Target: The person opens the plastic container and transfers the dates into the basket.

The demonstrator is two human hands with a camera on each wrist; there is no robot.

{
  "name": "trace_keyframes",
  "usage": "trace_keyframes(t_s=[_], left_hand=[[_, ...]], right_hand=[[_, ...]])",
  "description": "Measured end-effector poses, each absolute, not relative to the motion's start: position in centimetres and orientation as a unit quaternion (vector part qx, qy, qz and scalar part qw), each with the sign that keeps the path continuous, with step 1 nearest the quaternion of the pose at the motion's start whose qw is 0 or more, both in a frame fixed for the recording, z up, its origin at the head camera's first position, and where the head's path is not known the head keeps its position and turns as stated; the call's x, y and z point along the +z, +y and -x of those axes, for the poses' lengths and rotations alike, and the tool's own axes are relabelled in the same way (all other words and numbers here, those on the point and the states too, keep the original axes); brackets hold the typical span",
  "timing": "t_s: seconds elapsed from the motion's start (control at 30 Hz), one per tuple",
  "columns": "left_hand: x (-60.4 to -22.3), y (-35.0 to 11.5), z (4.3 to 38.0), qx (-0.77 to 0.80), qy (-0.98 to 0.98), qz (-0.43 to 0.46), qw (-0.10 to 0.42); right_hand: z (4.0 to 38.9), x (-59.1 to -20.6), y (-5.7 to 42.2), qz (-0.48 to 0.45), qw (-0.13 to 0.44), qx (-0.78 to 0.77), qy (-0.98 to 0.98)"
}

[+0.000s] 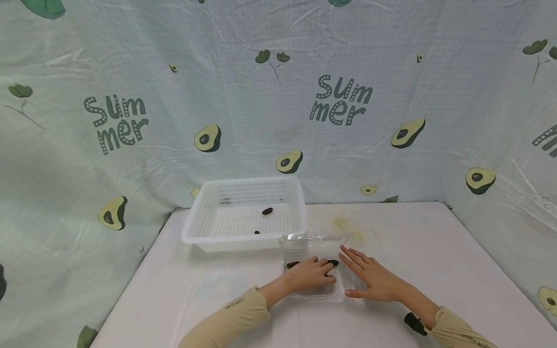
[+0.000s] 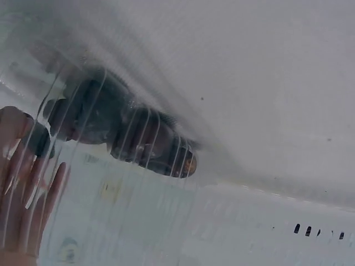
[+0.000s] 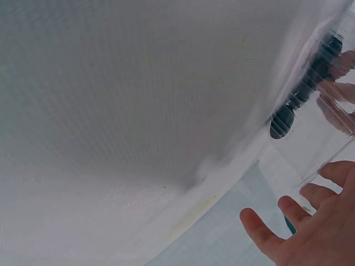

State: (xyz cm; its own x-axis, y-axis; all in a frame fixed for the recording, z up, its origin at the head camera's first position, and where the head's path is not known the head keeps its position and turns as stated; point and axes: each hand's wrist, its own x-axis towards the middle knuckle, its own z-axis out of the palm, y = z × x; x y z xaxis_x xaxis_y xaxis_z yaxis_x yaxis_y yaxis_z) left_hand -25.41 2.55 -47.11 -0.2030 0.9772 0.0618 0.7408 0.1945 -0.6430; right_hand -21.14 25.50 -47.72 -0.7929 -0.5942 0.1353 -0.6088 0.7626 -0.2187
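A clear plastic box [image 1: 313, 290] lies on the table, its transparent lid [image 1: 315, 238] raised at the far side. Inside is a row of dark oval fruits [image 2: 158, 145] with a brownish tip on one; their exact kind is unclear. My left hand [image 1: 306, 276] reaches into the box, fingers bent and pinching one dark fruit among the others, partly hidden by the fingers. Spread beside the box's right edge is my right hand [image 1: 376, 280], fingers straight and holding nothing. In the right wrist view, the fruits [image 3: 283, 122] show through the clear wall.
Behind and left of the box stands a white perforated basket [image 1: 243, 244] with two dark fruits [image 1: 267, 211] visible in it. A dark cylindrical object [image 1: 415, 324] is beside the right wrist. A printed curtain [image 1: 243, 96] hangs around the white table [image 1: 209, 299].
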Motion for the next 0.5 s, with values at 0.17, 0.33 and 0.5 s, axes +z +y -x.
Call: trace_keyframes(t_s=[0.17,0.33,0.5], left_hand=[[-46.2,2.1,24.9,0.24,-0.73,0.59,0.247],[-45.3,1.2,24.6,0.205,-0.736,0.596,0.245],[-44.3,-0.3,24.5,0.163,-0.751,0.598,0.227]], right_hand=[[21.2,-47.8,25.5,-0.319,0.024,0.134,-0.938],[21.1,-47.7,25.4,-0.318,0.019,0.139,-0.938],[21.1,-47.6,25.4,-0.315,0.011,0.139,-0.939]])
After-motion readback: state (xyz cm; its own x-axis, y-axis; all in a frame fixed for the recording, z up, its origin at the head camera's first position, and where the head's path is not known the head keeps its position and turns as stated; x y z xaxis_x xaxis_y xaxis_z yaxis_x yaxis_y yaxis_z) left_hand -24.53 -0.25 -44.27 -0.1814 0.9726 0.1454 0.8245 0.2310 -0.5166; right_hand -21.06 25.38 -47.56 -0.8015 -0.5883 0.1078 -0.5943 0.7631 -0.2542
